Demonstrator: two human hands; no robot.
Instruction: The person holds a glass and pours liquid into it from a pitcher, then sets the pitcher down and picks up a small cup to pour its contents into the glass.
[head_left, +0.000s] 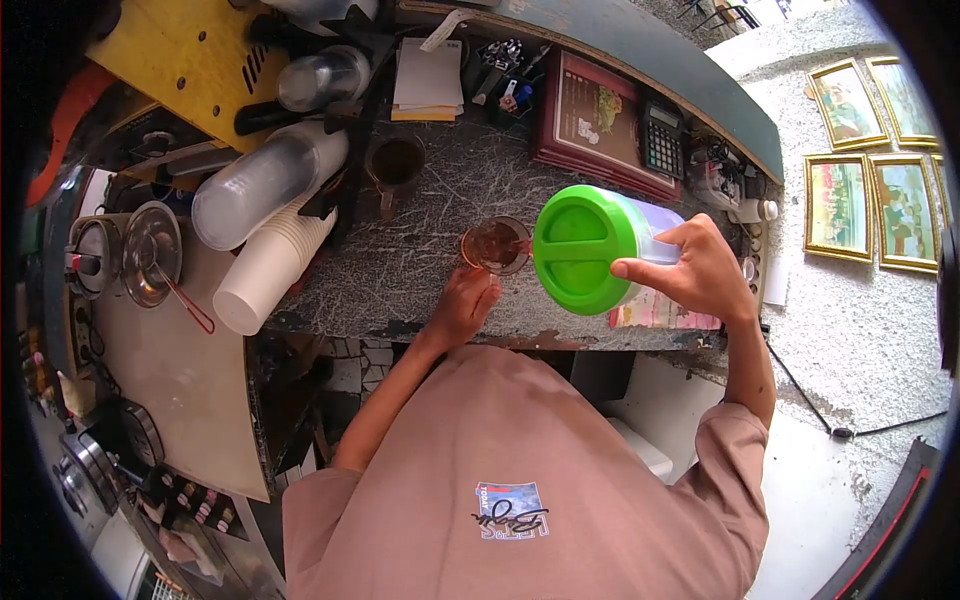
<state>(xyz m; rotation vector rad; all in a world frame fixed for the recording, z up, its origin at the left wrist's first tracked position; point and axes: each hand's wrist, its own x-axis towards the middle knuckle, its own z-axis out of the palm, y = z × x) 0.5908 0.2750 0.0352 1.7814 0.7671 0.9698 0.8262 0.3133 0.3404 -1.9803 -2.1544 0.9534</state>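
A clear pitcher with a bright green lid [583, 250] is tipped to the left, and my right hand [702, 268] is closed around its handle. The lid's rim comes right up to a glass mug [497, 246] with reddish-brown liquid in it. Whether liquid is flowing from the pitcher is hard to make out. Closed at the near side of that mug is my left hand [466, 306], its fingers at the handle. Farther back on the dark, scratched counter [450, 190] stands a second glass mug [395, 162] holding dark liquid.
Stacked paper cups [270, 265] and clear plastic cups [265, 185] lie at the left, beside a metal strainer [152, 255]. At the back are a notepad [428, 75], a pen holder [500, 75], maroon menu books [605, 125] and a calculator [662, 140]. A pink patterned sheet [660, 311] lies under the pitcher.
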